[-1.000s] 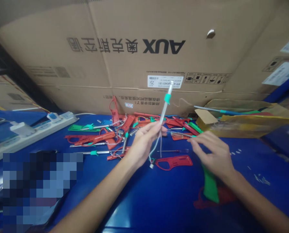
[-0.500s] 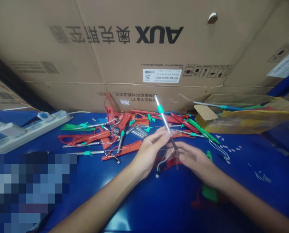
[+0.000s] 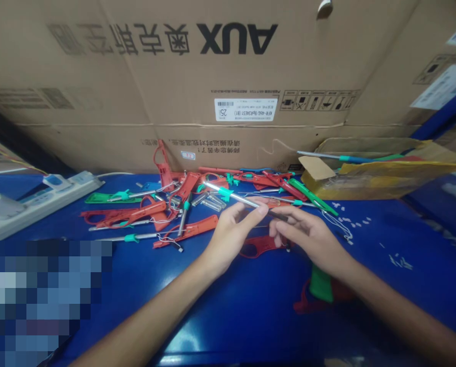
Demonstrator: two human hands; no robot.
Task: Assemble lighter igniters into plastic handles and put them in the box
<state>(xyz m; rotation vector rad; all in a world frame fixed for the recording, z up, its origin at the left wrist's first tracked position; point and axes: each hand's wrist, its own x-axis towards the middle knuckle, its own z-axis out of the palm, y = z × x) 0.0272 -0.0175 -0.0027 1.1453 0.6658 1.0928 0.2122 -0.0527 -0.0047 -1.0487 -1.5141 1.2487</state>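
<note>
A slim silver metal tube (image 3: 243, 199) with a teal collar lies tilted between my hands, its bare tip toward the upper left. My left hand (image 3: 228, 237) is closed, pinching the tube's middle between thumb and fingers. Around its dark rear end, my right hand (image 3: 314, 237) curls its fingers; they partly hide that end. Just below the hands, a red plastic shell half (image 3: 259, 246) with a finger loop rests on the blue table (image 3: 205, 316). Nearer me, under my right forearm, are a green plastic piece (image 3: 321, 286) and another red piece (image 3: 306, 306).
Behind the hands lies a pile of red shells (image 3: 197, 229), similar tubes with wires, and green pieces. A power strip (image 3: 71, 191) stands at left, an open cardboard box (image 3: 350, 181) at right. White bits (image 3: 402, 262) are scattered at right. A large carton (image 3: 155, 97) forms the back wall.
The tube has swung from steep to nearly level, its tip moving left and down. My right hand has moved up toward its rear end. The view has shifted slightly.
</note>
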